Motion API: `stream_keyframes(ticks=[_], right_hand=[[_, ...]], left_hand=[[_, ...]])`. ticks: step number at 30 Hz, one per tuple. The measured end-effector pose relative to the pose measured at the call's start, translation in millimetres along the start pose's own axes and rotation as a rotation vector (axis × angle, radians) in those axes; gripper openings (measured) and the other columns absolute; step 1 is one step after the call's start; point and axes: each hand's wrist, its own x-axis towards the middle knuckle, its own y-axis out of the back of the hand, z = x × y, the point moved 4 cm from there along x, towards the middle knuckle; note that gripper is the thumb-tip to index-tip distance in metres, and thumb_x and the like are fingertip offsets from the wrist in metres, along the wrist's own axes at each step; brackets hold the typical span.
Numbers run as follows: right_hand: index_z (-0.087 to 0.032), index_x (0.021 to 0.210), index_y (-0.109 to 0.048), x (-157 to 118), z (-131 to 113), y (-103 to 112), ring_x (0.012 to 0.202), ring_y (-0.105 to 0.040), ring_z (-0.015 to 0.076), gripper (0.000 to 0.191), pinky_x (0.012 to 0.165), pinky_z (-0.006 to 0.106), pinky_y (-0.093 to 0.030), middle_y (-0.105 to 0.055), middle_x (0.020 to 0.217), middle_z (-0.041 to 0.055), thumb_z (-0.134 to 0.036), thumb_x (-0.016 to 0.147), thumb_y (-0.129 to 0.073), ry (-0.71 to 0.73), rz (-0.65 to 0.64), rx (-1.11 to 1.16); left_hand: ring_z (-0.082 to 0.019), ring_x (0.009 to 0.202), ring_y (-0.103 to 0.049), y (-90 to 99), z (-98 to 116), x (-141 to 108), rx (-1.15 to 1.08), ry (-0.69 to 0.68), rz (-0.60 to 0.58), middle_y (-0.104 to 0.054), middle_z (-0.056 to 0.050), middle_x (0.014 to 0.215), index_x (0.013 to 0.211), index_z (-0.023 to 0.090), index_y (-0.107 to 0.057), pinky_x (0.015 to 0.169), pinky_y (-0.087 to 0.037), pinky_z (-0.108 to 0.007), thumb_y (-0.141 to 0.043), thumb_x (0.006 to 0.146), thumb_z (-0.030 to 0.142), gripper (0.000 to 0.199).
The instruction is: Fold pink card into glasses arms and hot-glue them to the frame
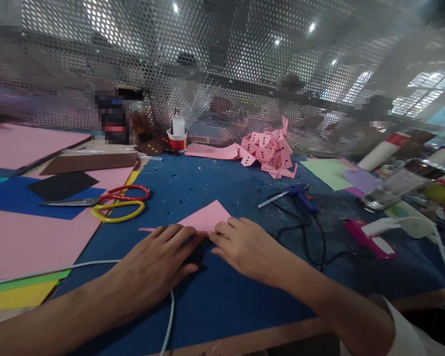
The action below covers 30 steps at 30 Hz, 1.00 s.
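Lying left of the pink sheet (207, 215), the open papers (29, 237) carry a pair of scissors (96, 201), whose red and yellow handles reach over the blue tabletop (215, 183). Next comes the person's left hand (163, 257), its fingers close together over the sheet's near left edge and its thumb standing away from them; whether that grip pinches the paper or only presses it cannot be told. The sheet itself lies on the tabletop between the two hands, one corner pointing away from the person. At its near right edge, the right hand (246, 247) has its fingers curled and its grip closed on the paper, fingertips almost meeting the left hand's. Behind the sheet, to the right, sits a heap of dotted pink pieces (265, 151). Further right of the sheet rests a blue glue gun (302, 198).
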Motion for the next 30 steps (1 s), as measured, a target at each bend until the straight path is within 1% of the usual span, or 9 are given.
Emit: stream_keyframes(ticks=[3,5,7,9,11,15,21,26,30], right_hand=[[-0.017,0.117,-0.071,1,6,-3,0.097,-0.061,0.0229,0.026,0.079,0.039,-0.04,-0.07,0.107,0.0074,-0.033,0.11,-0.05,-0.071,0.052,0.098],[-0.021,0.109,-0.073,5,13,-8,0.098,-0.062,0.0205,0.023,0.081,0.037,-0.039,-0.071,0.105,0.0053,-0.032,0.109,-0.053,-0.187,0.103,0.225],[-0.022,0.101,-0.073,9,20,-15,0.098,-0.063,0.0189,0.016,0.083,0.035,-0.038,-0.071,0.102,0.0026,-0.03,0.105,-0.06,-0.311,0.141,0.357],[-0.022,0.095,-0.071,13,24,-21,0.098,-0.062,0.0183,0.008,0.084,0.035,-0.037,-0.071,0.1,0.0008,-0.027,0.101,-0.067,-0.401,0.15,0.449],[-0.022,0.094,-0.07,17,25,-25,0.098,-0.062,0.0183,0.004,0.084,0.035,-0.037,-0.071,0.1,0.0004,-0.024,0.097,-0.07,-0.446,0.138,0.489],[-0.022,0.093,-0.068,18,24,-25,0.097,-0.06,0.0191,0.003,0.084,0.035,-0.035,-0.07,0.099,0.0006,-0.02,0.095,-0.069,-0.476,0.128,0.489],[-0.023,0.092,-0.067,15,25,-25,0.096,-0.058,0.0191,0.01,0.083,0.036,-0.031,-0.07,0.096,-0.0018,-0.013,0.088,-0.068,-0.496,0.119,0.483],[-0.022,0.087,-0.066,10,29,-22,0.092,-0.058,0.0188,0.012,0.081,0.035,-0.031,-0.069,0.091,-0.0009,-0.01,0.086,-0.065,-0.53,0.091,0.472],[-0.022,0.087,-0.066,6,33,-20,0.091,-0.059,0.0182,0.014,0.08,0.035,-0.032,-0.069,0.09,-0.001,-0.008,0.083,-0.064,-0.539,0.077,0.478]], left_hand=[[-0.027,0.109,-0.059,0.6,0,1,0.002,-0.016,-0.002,-0.065,-0.011,0.125,0.144,0.019,-0.055,0.088,-0.044,-0.042,-0.052,0.107,0.04,0.043],[-0.028,0.11,-0.059,0.6,0,2,0.011,-0.025,-0.003,-0.065,-0.011,0.125,0.142,0.017,-0.056,0.089,-0.044,-0.043,-0.052,0.107,0.041,0.043],[-0.028,0.109,-0.059,0.6,1,3,0.015,-0.03,0.002,-0.066,-0.011,0.125,0.141,0.018,-0.058,0.088,-0.044,-0.042,-0.053,0.106,0.04,0.042],[-0.028,0.108,-0.059,0.8,1,4,0.018,-0.035,0.012,-0.066,-0.011,0.124,0.141,0.019,-0.058,0.087,-0.044,-0.042,-0.055,0.105,0.039,0.041],[-0.028,0.106,-0.06,1.1,1,4,0.018,-0.043,0.023,-0.066,-0.011,0.123,0.141,0.021,-0.059,0.086,-0.044,-0.041,-0.057,0.104,0.039,0.041],[-0.028,0.107,-0.059,0.9,0,5,0.006,-0.045,0.007,-0.066,-0.01,0.125,0.142,0.023,-0.058,0.086,-0.044,-0.041,-0.058,0.104,0.04,0.042],[-0.028,0.109,-0.058,2.0,0,4,-0.018,-0.027,-0.011,-0.065,-0.009,0.128,0.144,0.024,-0.057,0.089,-0.044,-0.042,-0.059,0.103,0.039,0.043],[-0.026,0.107,-0.059,3.7,0,5,-0.03,-0.018,0.011,-0.065,-0.009,0.126,0.144,0.026,-0.057,0.088,-0.046,-0.041,-0.063,0.102,0.038,0.044],[-0.027,0.106,-0.06,1.1,-1,4,-0.03,-0.012,0.013,-0.066,-0.009,0.127,0.142,0.025,-0.059,0.087,-0.047,-0.041,-0.061,0.102,0.038,0.042]])
